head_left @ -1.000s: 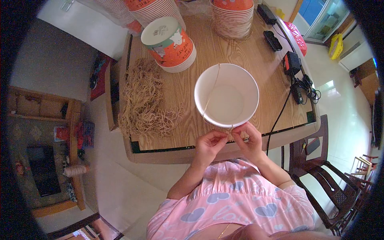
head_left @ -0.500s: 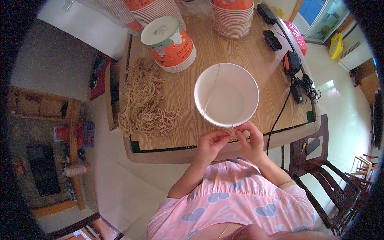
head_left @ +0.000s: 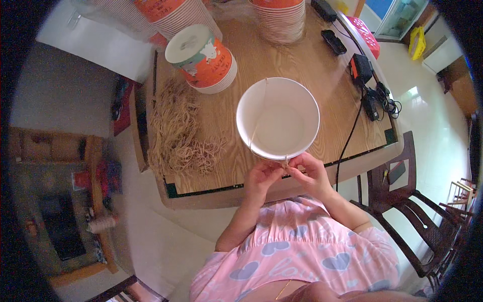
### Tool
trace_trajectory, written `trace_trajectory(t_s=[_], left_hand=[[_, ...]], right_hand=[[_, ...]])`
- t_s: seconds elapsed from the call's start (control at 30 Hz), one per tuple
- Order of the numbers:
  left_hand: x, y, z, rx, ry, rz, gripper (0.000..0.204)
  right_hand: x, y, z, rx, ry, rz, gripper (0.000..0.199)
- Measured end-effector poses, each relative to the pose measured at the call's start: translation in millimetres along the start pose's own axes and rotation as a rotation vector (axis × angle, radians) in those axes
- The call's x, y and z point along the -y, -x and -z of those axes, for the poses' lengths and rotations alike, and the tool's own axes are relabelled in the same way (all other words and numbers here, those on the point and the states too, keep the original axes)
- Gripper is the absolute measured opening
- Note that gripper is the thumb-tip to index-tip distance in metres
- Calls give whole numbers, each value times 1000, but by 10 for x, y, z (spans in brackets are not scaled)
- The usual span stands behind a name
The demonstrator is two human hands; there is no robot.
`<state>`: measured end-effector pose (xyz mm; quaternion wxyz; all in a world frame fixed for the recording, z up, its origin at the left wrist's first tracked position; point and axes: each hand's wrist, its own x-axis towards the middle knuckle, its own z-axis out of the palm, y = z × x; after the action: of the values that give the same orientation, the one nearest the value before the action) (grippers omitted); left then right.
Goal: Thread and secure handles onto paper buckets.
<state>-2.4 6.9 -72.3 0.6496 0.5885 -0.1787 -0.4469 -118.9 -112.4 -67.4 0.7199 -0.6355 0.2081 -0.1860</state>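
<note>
A white paper bowl (head_left: 277,119) stands open on the wooden table (head_left: 322,75), near its front edge. A thin tan string (head_left: 257,121) runs across the bowl's mouth from the far rim to the near rim. My left hand (head_left: 261,177) and my right hand (head_left: 310,173) meet at the bowl's near rim, fingertips pinched on the string's end. A heap of loose tan strings (head_left: 178,133) lies on the table to the left of the bowl.
An upturned stack of orange and white bowls (head_left: 204,58) stands behind the heap, and more stacks (head_left: 282,17) line the table's far edge. Black adapters and cables (head_left: 370,88) lie at the right. A dark wooden chair (head_left: 412,211) stands to my right.
Both hands have stayed at the bowl's near rim, with only small finger movement on the string. The bowl has not moved.
</note>
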Motion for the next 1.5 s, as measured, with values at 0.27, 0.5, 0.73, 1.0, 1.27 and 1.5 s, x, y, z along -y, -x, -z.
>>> trace_trajectory(t_s=[0.27,0.5,0.73,1.0,1.27,1.5], left_hand=[[53,23,2,-45,17,-80,9],[108,139,-65,-22,-469,-331,11],[93,279,-53,-77,-64,-283,6],[-16,122,-46,68,515,72,14],[-1,32,-97,-53,56,-75,20],[-119,42,-196,-182,75,-27,15]], right_hand=[[28,9,-2,-25,-89,71,9],[20,16,-49,-35,-238,-79,11],[63,7,-14,-126,130,83,6],[182,37,16,-92,285,247,18],[278,27,58,-64,496,348,15],[191,66,9,-65,249,127,19]])
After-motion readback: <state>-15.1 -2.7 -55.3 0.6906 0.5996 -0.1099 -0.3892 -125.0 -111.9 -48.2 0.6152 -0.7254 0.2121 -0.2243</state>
